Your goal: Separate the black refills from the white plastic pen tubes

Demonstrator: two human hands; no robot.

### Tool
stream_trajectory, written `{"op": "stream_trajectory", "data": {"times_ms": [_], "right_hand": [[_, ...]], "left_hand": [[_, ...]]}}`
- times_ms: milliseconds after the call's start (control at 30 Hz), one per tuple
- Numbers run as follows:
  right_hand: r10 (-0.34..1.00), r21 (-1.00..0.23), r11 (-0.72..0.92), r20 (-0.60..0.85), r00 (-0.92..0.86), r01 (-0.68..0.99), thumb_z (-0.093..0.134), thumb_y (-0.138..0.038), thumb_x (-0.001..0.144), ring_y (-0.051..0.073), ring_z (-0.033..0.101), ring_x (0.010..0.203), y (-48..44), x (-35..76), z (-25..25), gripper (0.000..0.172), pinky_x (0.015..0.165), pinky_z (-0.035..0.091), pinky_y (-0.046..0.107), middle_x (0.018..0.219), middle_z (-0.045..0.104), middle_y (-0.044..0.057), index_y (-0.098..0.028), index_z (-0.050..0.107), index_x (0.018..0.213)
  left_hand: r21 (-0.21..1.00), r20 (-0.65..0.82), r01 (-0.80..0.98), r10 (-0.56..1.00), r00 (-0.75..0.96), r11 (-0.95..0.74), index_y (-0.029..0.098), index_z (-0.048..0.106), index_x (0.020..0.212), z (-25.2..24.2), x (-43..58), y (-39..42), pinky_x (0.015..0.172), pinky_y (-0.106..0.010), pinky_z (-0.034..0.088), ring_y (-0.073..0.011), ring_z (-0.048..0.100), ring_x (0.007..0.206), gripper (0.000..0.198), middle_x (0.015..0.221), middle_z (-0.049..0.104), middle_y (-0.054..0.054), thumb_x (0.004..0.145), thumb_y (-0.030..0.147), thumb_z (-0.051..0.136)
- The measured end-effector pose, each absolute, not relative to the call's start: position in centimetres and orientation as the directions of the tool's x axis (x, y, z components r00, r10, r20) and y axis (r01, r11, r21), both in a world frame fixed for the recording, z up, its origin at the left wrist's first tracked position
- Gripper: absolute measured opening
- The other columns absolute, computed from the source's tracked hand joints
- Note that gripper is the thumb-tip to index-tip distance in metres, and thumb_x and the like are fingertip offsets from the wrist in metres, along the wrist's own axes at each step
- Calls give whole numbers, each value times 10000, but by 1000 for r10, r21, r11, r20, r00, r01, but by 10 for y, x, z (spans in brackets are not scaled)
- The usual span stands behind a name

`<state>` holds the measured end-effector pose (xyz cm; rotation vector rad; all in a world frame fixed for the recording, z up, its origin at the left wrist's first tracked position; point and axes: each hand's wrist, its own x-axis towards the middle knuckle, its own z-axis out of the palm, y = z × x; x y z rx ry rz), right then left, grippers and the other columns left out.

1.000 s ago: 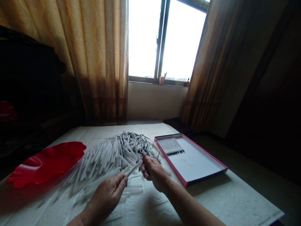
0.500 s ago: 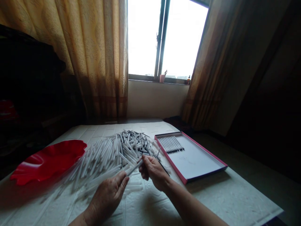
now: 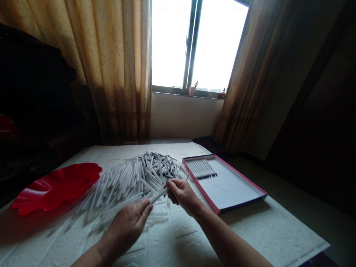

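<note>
Tube (image 3: 158, 195), thin, white, looks plastic: light, stiff, likely slippery; hold mid-shaft. Right hand (image 3: 180, 194) grip pinched on it; left hand (image 3: 128, 225) grip unclear.

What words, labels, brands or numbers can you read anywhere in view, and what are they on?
None can be read. The white tube in the right hand, the pile of white tubes, the pink-edged tray and the red dish show no legible marking; the cup and small bottle on the window sill are too small to read.
</note>
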<state>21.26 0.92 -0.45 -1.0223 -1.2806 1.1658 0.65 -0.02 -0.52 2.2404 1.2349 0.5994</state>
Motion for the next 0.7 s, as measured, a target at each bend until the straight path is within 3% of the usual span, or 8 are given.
{"op": "stream_trajectory", "data": {"times_ms": [100,167,267,400,567,700], "right_hand": [[980,-981,190,192,-57,-33,659,-762,743,55,289,333,9,214,0,570,340,166,219,413,434,-104,-197,600,700],[974,-976,216,217,-61,-12,649,-748,766,56,275,332,7,214,2,553,345,165,222,402,418,-109,-202,595,694],[965,-966,259,258,-55,22,651,-725,790,60,285,349,4,214,4,530,363,179,222,405,404,-111,-204,609,704],[960,-960,274,271,-67,57,660,-723,796,65,324,373,2,216,4,528,381,211,217,431,430,-99,-205,617,707],[967,-976,211,199,-158,61,578,-871,736,71,385,368,4,216,-4,659,367,255,204,490,523,-57,-216,541,669],[962,-966,243,227,-152,92,531,-891,757,64,320,352,2,211,-9,690,375,228,213,417,430,-71,-231,473,564]], "left_hand": [[776,17,525,844,536,-349,259,407,679,-7,11,5,536,-273,371,-161,453,533,480,576,422,49,875,686,305],[847,-71,471,826,559,-246,272,367,689,-7,12,5,412,-231,271,-117,283,424,557,516,289,106,842,801,285],[902,-147,411,799,583,-134,278,366,731,-3,9,0,352,-211,180,-93,153,384,608,507,244,138,826,874,288],[927,-156,362,781,604,-95,275,409,737,2,4,-4,357,-220,185,-102,143,384,565,492,239,142,871,818,336],[933,-6,298,819,573,-202,236,468,641,-2,6,0,527,-235,251,-128,308,545,532,575,356,87,800,731,580],[952,10,246,821,571,-182,232,485,638,-8,8,-1,534,-242,221,-132,305,561,528,571,355,84,810,717,602]]}}
